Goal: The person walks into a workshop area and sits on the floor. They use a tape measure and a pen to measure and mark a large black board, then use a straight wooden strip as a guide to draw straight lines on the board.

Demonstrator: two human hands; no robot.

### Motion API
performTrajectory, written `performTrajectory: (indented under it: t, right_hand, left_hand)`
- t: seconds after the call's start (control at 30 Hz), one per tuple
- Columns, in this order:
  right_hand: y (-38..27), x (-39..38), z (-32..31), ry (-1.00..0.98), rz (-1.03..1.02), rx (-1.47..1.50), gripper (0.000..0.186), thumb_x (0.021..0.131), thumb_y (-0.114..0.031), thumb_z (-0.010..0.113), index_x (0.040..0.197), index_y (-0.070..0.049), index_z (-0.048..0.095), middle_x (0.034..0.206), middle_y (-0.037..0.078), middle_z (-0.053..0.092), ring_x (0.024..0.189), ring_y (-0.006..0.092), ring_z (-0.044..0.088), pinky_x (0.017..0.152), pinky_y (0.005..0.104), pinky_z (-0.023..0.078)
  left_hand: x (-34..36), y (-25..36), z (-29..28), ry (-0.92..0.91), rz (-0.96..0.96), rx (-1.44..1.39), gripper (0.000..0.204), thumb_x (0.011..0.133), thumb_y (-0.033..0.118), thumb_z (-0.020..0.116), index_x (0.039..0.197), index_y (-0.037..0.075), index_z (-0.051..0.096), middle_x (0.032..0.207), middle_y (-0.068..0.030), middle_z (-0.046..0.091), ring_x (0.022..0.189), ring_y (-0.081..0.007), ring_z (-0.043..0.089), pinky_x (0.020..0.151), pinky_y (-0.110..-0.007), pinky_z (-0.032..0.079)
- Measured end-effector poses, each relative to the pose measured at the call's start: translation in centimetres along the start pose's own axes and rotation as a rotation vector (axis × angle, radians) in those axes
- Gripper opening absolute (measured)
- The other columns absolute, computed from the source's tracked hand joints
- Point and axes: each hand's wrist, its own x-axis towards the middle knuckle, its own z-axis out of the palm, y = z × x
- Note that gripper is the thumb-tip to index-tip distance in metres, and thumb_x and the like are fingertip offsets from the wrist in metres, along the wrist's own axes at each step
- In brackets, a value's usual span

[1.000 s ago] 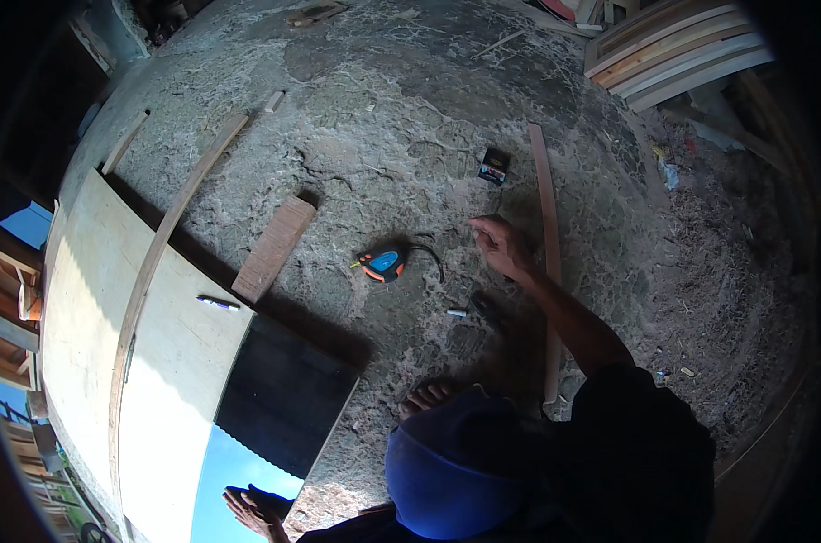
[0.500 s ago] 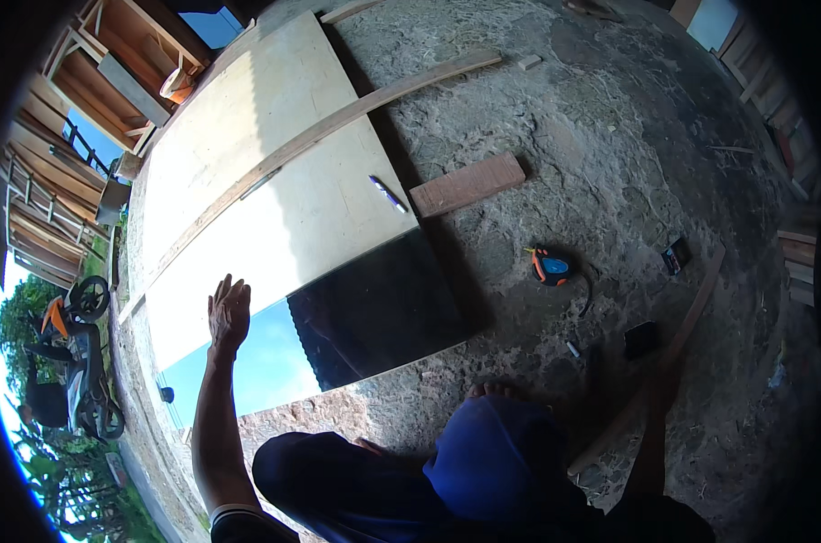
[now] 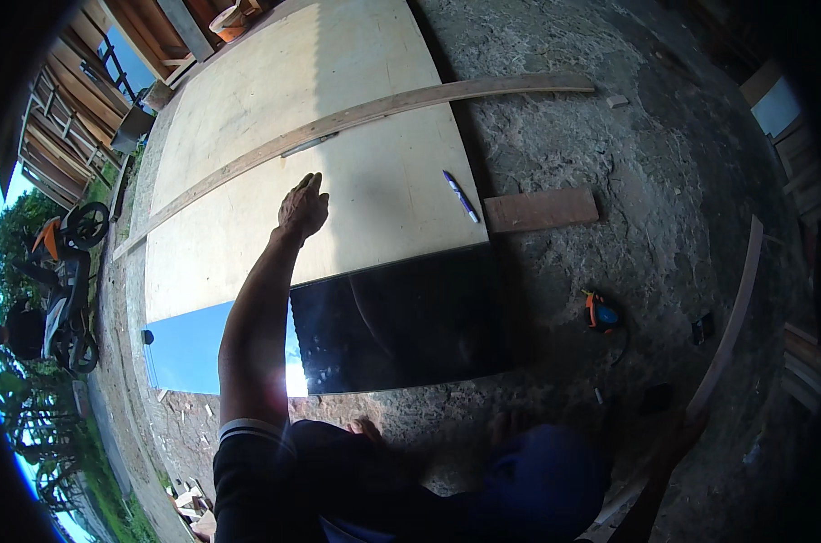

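Observation:
My left hand [image 3: 304, 208] reaches over a pale plywood sheet [image 3: 374, 199], empty, its fingers loosely bent and pointing away from me. Just beyond the fingertips a slim grey tool [image 3: 309, 145] lies against a long wooden batten [image 3: 365, 113] that crosses the sheet. A purple and white marker pen [image 3: 461, 196] rests near the sheet's right edge. The near end is a glossy black panel [image 3: 401, 317], its left part mirroring the sky. Low at the right, in shadow, my right hand [image 3: 691, 427] is closed around a thin wooden strip [image 3: 735, 308], which slants up and away.
On the rough ground to the right lie an orange and blue tape measure [image 3: 601, 312], a reddish-brown block [image 3: 544, 209] and a small black box [image 3: 703, 328]. A motorbike [image 3: 66, 281] stands at the far left. An orange bucket [image 3: 229, 24] is at the back, beside timber framing.
My left hand has moved forward and right, toward the slim tool, with its fingers bending more. The view has shifted leftward. The wooden strip in my right hand now stands farther up and right.

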Motion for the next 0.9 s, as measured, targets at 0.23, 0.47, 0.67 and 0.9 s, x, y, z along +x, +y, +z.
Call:
performTrajectory:
  t: [0.23, 0.47, 0.67, 0.9]
  right_hand:
    - [-22.0, -5.0, 0.1, -0.512, 0.008, 0.236, 0.051, 0.104, -0.024, 0.046, 0.148, 0.0, 0.045, 0.138, 0.021, 0.058, 0.116, 0.0302, 0.061, 0.095, 0.0407, 0.05]
    - [-33.1, -7.6, 2.9, -0.607, 0.204, 0.393, 0.052, 0.105, -0.032, 0.038, 0.147, -0.001, 0.046, 0.128, 0.015, 0.064, 0.092, 0.0194, 0.064, 0.08, 0.0367, 0.051]
    - [-34.9, -11.0, 1.4, -0.522, 0.315, 0.433, 0.055, 0.106, -0.035, 0.039, 0.149, -0.002, 0.044, 0.128, 0.015, 0.064, 0.089, 0.0186, 0.065, 0.078, 0.0353, 0.051]
    - [-36.7, -10.2, -0.4, -0.628, 0.442, 0.545, 0.052, 0.108, -0.035, 0.041, 0.148, -0.002, 0.045, 0.115, 0.018, 0.069, 0.075, 0.0172, 0.066, 0.07, 0.0328, 0.055]
  left_hand:
    - [10.7, -4.8, 4.7, 0.164, -0.002, -0.058, 0.067, 0.096, 0.015, 0.052, 0.157, 0.003, 0.029, 0.165, -0.0192, 0.024, 0.152, -0.0349, 0.026, 0.123, -0.041, 0.029]
    - [13.5, -7.8, 8.2, 0.055, -0.063, -0.015, 0.068, 0.103, 0.038, 0.042, 0.162, 0.014, 0.018, 0.171, -0.0081, 0.012, 0.155, -0.0347, 0.018, 0.123, -0.054, 0.02]
    - [14.6, -6.4, 5.9, 0.261, 0.071, 0.099, 0.053, 0.099, 0.044, 0.053, 0.138, 0.008, 0.049, 0.141, -0.0147, 0.051, 0.127, -0.0373, 0.05, 0.101, -0.052, 0.042]
    - [17.5, -12.6, 8.0, 0.288, 0.106, 0.256, 0.03, 0.101, 0.034, 0.044, 0.116, 0.012, 0.057, 0.118, -0.0125, 0.06, 0.113, -0.0358, 0.055, 0.09, -0.052, 0.045]
